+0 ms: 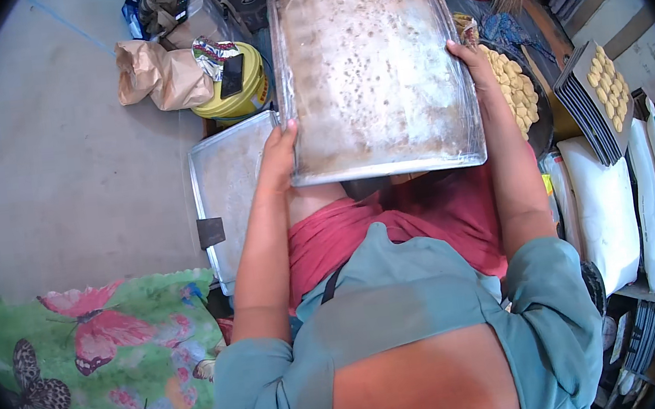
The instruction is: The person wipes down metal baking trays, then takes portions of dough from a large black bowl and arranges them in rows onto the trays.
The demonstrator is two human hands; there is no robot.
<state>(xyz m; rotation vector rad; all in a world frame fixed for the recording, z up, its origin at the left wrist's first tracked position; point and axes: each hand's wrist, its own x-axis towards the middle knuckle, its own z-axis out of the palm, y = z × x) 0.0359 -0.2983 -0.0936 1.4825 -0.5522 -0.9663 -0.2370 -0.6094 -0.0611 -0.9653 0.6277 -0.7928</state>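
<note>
Green cloth (120, 354), printed with butterflies, covers the area at 8 o'clock, perhaps as a mat. At 10 to 11 o'clock a paper bag (166, 78) leans on a yellow bucket (240, 98), which seems to keep it from tipping. A phone (232, 76) lies on the bucket, probably so it stays within sight. At 9 o'clock an empty second pan (233, 178) lies beside the person's leg, likely set aside within reach.

The left hand (279, 158) has its fingers clamped on the lower left edge of the tray (370, 80). This tray is at 12 to 1 o'clock, raised above the lap, its stained metal face toward the camera. The right hand (477, 69) is clamped on the opposite edge, higher up, thumb on the face; its other fingers are hidden behind. Gripping opposite sides presumably keeps so broad a sheet level and steady.

At 2 o'clock pale lumps (515, 89) fill a dark bowl (545, 114). Just beyond, more lie in rows on a stack (583, 110) of dark sheets, apparently spaced to keep them apart. The stack rests against white sacks (603, 207) at 3 to 4 o'clock.
</note>
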